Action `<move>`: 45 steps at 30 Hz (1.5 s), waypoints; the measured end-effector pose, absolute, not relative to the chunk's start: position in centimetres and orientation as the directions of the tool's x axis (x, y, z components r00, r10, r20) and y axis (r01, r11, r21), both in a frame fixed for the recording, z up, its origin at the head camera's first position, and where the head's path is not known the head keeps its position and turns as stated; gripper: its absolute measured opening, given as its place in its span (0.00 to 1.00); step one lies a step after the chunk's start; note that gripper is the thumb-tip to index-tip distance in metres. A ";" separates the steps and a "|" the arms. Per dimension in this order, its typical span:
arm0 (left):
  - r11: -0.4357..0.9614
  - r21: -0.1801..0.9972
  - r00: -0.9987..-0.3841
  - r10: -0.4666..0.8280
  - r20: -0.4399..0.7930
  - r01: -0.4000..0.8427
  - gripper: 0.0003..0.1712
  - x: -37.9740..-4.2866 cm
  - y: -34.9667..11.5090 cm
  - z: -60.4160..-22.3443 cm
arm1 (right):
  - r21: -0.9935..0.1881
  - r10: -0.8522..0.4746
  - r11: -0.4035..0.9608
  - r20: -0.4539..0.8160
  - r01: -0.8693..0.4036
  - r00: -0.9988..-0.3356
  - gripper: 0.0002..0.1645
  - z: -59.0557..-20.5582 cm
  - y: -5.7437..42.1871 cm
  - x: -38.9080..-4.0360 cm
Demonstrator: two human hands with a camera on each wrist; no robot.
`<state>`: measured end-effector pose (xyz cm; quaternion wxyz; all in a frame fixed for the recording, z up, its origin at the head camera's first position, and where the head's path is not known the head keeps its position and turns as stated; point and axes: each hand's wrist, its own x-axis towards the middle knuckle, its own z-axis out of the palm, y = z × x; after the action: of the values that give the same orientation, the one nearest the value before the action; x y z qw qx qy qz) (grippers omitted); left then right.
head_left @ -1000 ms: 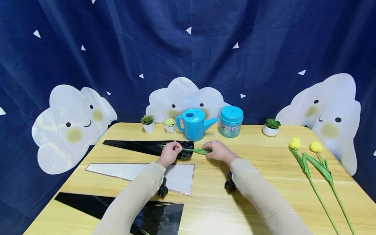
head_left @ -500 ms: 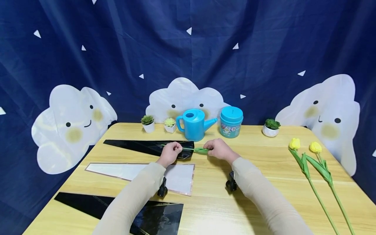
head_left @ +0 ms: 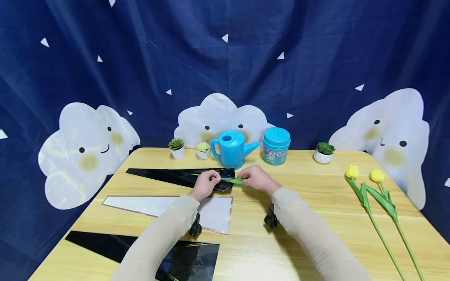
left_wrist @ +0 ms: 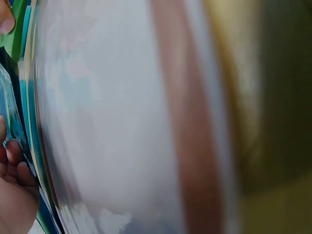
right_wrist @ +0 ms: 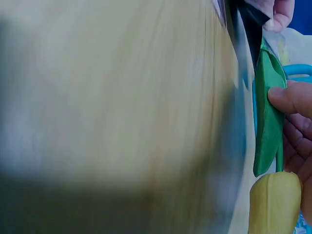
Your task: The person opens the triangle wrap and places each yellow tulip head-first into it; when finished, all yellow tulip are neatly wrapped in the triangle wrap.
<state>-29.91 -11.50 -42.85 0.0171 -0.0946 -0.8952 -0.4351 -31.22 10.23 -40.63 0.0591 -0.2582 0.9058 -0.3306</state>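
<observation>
A yellow tulip (right_wrist: 275, 204) with a green leaf (right_wrist: 269, 117) lies stem-first in the mouth of the far black flower sleeve (head_left: 158, 173). My right hand (head_left: 259, 179) grips it around the stem and leaf, thumb on the leaf, just outside the sleeve's wide end. With thumb and fingers my left hand (head_left: 205, 185) pinches the sleeve near that mouth; in the left wrist view its curled fingers (left_wrist: 13, 151) show at the sleeve's clear film. In the head view the right hand hides the bloom.
Nearer on the table lie a white sleeve (head_left: 218, 212) and another black sleeve (head_left: 193, 257). Two yellow tulips (head_left: 365, 203) lie at the right. Along the back stand a blue watering can (head_left: 233, 150), a lidded blue tub (head_left: 276, 146) and small potted succulents (head_left: 323, 152).
My right hand has moved left with the tulip, and more of its leaf now overlaps the sleeve. The sleeve and left hand have shifted slightly right.
</observation>
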 end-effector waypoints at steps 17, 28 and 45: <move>0.575 0.788 -0.974 0.183 0.137 0.219 0.06 -29.9 -10.9 -43.8 | -0.676 -0.438 0.642 0.064 -0.362 -0.897 0.13 -41.7 9.0 -30.9; 0.591 0.777 -0.975 0.169 0.143 0.216 0.05 -30.0 -11.3 -43.5 | -0.764 -0.468 0.542 0.071 -0.350 -0.881 0.21 -41.3 11.1 -31.0; 0.590 0.782 -0.978 0.167 0.124 0.200 0.05 -30.2 -11.5 -43.2 | -0.736 -0.454 0.586 0.049 -0.340 -0.890 0.27 -43.3 11.4 -30.8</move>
<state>-30.22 -11.54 -43.24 0.0186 -0.1031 -0.8914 -0.4410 -30.81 11.42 -43.30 0.0721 -0.2235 0.8876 -0.3964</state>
